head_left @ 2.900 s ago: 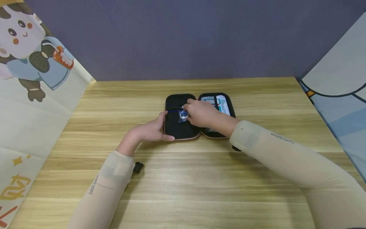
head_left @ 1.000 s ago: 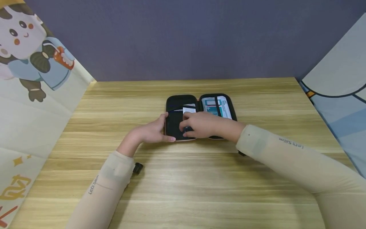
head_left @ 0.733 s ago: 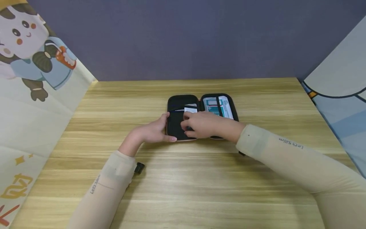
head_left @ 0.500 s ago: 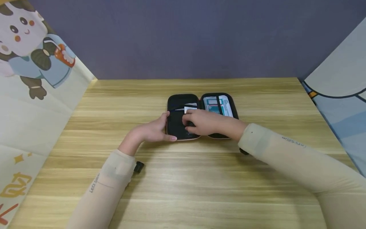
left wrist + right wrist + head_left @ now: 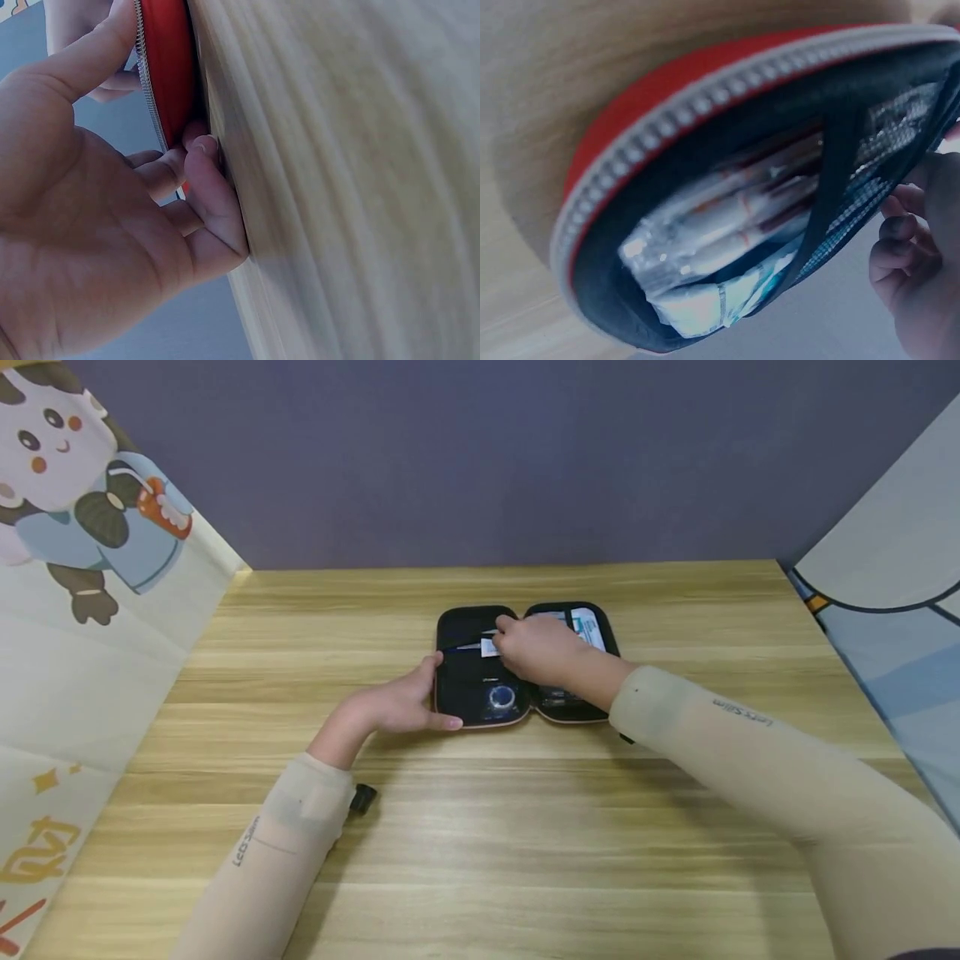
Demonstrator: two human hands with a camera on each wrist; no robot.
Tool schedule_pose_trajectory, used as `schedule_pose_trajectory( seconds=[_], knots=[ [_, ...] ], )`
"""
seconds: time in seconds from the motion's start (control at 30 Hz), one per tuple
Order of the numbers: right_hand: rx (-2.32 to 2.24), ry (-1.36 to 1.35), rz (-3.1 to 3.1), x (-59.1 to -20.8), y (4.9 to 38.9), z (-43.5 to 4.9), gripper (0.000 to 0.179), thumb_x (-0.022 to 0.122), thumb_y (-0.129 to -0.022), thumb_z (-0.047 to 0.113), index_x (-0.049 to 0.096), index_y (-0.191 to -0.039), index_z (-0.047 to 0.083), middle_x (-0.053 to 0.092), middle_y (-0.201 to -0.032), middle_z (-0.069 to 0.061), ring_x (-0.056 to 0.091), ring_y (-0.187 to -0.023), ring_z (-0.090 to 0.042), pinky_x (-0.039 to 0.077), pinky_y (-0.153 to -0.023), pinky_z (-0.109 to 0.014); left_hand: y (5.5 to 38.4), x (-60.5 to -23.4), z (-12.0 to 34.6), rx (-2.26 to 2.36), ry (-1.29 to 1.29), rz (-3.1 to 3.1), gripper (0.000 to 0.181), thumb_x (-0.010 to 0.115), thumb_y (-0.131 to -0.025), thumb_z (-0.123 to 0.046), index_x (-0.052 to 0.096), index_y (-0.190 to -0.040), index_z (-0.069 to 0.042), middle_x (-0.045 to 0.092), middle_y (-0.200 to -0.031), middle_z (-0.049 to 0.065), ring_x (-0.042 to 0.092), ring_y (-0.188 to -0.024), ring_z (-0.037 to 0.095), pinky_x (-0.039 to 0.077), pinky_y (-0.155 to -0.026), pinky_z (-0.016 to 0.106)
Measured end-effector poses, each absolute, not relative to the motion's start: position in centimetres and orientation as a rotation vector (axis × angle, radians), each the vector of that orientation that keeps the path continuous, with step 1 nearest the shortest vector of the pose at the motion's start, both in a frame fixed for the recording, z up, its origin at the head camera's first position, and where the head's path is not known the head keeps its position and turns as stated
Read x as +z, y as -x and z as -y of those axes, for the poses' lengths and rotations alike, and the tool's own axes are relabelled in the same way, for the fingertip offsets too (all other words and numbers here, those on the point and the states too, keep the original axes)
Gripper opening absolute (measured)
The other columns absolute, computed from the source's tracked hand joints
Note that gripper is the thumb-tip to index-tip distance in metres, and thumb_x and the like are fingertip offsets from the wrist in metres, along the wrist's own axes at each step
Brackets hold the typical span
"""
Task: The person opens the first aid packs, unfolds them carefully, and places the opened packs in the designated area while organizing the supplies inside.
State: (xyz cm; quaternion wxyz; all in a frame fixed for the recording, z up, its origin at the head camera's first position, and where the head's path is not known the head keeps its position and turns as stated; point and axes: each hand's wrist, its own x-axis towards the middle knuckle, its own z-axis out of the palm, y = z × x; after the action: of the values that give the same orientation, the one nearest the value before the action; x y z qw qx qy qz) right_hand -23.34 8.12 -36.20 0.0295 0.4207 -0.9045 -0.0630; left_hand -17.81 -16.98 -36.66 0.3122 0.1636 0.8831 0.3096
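Note:
A zip case (image 5: 461, 689) lies open on the table, black inside, with a red outer shell (image 5: 169, 60). At its left edge my left hand (image 5: 401, 703) holds it, the thumb on one side of the rim and fingers curled against the underside in the left wrist view. My right hand (image 5: 542, 647) is over the case's middle, fingers curled, fingertips right at a small white packet (image 5: 489, 647) in the left half; I cannot tell whether they pinch it. Below lies a round blue-and-white item (image 5: 501, 697) in clear wrapping.
The case's right half holds a white and teal packet (image 5: 588, 627) under a black strap. Several white sticks in clear plastic (image 5: 727, 214) lie there too. A grey-blue wall (image 5: 480, 468) stands behind the wooden table (image 5: 480, 843).
My right hand has let go of the round wrapped item low in the left half and moved up to the white packet. Earlier it carried that item down. My left hand stays put.

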Motion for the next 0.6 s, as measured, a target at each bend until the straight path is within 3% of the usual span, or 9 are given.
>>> schedule_pose_trajectory(
  seconds=[0.13,0.6],
  knots=[
    [-0.169,-1.303,2.740,-36.25,23.35,-8.11,0.019,0.066,-0.104,0.016,0.080,-0.099,0.004,0.067,-0.094,-0.011,0.065,-0.065,-0.020,0.060,-0.058,-0.037,17.78,-36.48,16.93,0.812,-0.418,-2.325,0.119,0.078,-0.097,-0.041,-0.009,-0.169,-0.004,0.008,-0.178,0.027,0.014,-0.166,0.038,0.018,-0.135,0.056],
    [-0.071,-1.254,2.711,-35.98,23.11,-8.64,0.020,0.068,-0.105,0.024,0.080,-0.109,0.008,0.069,-0.098,-0.007,0.065,-0.066,-0.019,0.059,-0.057,-0.036,17.79,-36.55,16.86,0.848,-0.435,-2.326,0.117,0.079,-0.097,-0.037,-0.006,-0.168,-0.003,0.015,-0.176,0.028,0.019,-0.165,0.039,0.019,-0.135,0.056]
  ],
)
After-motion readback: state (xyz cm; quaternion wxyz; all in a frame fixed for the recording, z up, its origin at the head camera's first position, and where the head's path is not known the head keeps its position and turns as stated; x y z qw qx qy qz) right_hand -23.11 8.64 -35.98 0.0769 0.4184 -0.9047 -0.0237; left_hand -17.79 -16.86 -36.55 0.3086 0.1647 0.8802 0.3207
